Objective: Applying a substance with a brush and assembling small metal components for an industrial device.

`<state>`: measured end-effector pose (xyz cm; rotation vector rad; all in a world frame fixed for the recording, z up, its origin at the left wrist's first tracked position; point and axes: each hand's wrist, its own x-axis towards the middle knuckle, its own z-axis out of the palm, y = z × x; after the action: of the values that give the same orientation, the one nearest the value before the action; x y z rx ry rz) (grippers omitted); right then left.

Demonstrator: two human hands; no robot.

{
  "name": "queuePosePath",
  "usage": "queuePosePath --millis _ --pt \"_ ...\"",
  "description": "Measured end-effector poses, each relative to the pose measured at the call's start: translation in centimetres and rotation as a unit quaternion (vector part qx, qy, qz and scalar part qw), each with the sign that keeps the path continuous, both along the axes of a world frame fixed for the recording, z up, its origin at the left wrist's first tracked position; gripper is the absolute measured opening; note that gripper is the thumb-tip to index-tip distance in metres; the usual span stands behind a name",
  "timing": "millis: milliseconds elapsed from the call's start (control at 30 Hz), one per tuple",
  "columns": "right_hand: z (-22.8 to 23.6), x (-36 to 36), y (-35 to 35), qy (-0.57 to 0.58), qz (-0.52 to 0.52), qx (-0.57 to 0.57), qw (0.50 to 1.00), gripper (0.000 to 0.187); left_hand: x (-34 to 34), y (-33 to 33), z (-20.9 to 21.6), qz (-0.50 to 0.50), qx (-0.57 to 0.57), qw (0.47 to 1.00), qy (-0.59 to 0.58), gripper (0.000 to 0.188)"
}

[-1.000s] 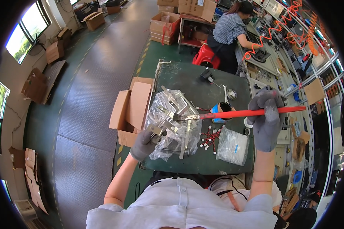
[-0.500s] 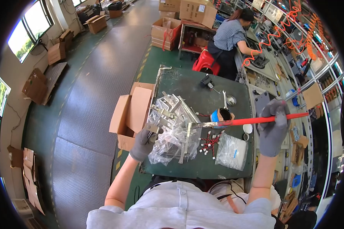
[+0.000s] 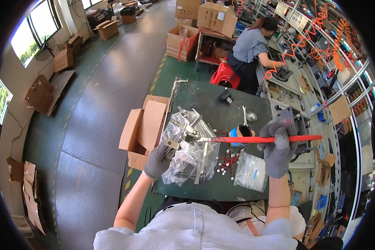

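Note:
My left hand (image 3: 156, 161), in a grey glove, is closed around a silver metal bracket (image 3: 172, 144) over the left part of the green-topped table (image 3: 200, 92). My right hand (image 3: 277, 150), also gloved, grips a long brush by its red handle (image 3: 237, 140). The brush's metal end points left, and its dark tip meets or overlaps the bracket; exact contact is hard to make out. Below lie more metal brackets (image 3: 202, 163) on crumpled clear plastic (image 3: 179, 166). An open can (image 3: 241, 132) with dark contents stands behind the brush handle.
Red-and-black wires with white connectors (image 3: 228, 162) and a clear bag of white pieces (image 3: 251, 168) lie near the can. Farther back are a wrench (image 3: 244, 114), a round lid (image 3: 251, 116) and a black motor (image 3: 226, 96). An open carton (image 3: 133, 133) adjoins the left edge. A co-worker (image 3: 251, 46) sits ahead right.
My right hand has moved left with the brush, taking its tip from over the plastic to the bracket in my left hand. That bracket has turned and sits slightly farther right.

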<state>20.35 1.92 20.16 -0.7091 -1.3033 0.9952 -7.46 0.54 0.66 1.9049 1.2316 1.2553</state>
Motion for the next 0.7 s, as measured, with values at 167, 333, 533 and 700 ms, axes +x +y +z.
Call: queuePosePath --millis 167,333,533,700 --pt "0.2 0.1 0.2 -0.018 0.001 -0.007 1.000 0.014 0.6 0.4 0.9 -0.001 0.035 0.999 -0.006 0.030" --pt "0.7 0.3 -0.1 -0.065 -0.064 0.008 0.996 0.014 0.8 0.4 1.9 0.004 -0.037 0.999 -0.026 0.027" --pt "0.9 0.9 -0.4 -0.002 -0.138 0.015 0.990 0.017 -0.2 1.7 0.3 0.058 0.069 0.996 0.001 0.038" --pt "1.0 -1.8 -0.8 -0.012 -0.061 0.036 0.997 0.024 -0.6 1.2 0.1 0.067 0.085 0.994 0.000 0.033"
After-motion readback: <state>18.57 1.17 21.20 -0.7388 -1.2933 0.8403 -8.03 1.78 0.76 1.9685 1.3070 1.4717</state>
